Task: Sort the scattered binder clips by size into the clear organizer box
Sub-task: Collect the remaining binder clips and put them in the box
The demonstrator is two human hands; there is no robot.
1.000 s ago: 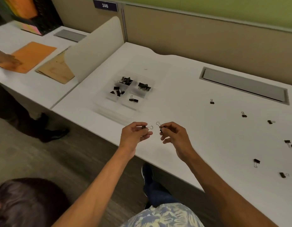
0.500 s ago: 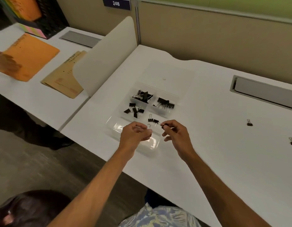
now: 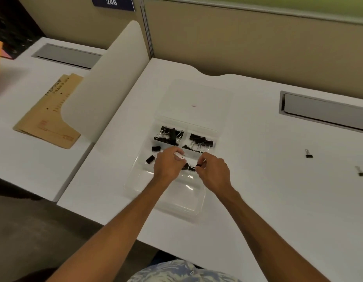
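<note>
The clear organizer box [image 3: 176, 202] lies on the white desk with its lid open toward the back. Its far compartments hold larger black binder clips [image 3: 170, 135] and mid-size clips [image 3: 200, 141]. Small clips [image 3: 154, 154] lie in the left middle compartment. My left hand [image 3: 168, 164] hovers over the middle of the box, pinching a small clip whose wire loop shows at the fingertips. My right hand [image 3: 213, 171] is beside it, fingers shut on a small black binder clip [image 3: 198, 165]. More small clips [image 3: 187, 167] lie between the hands.
Two loose clips [image 3: 308, 154] [image 3: 361, 173] lie on the desk to the right. A white divider panel [image 3: 107, 82] stands at the left, with brown envelopes [image 3: 52, 112] on the neighbouring desk. A grey cable tray [image 3: 323, 109] sits at the back right.
Both hands, each pinching a small clip, have moved forward from the desk's front edge to over the box's middle compartments. The view has shifted toward the box.
</note>
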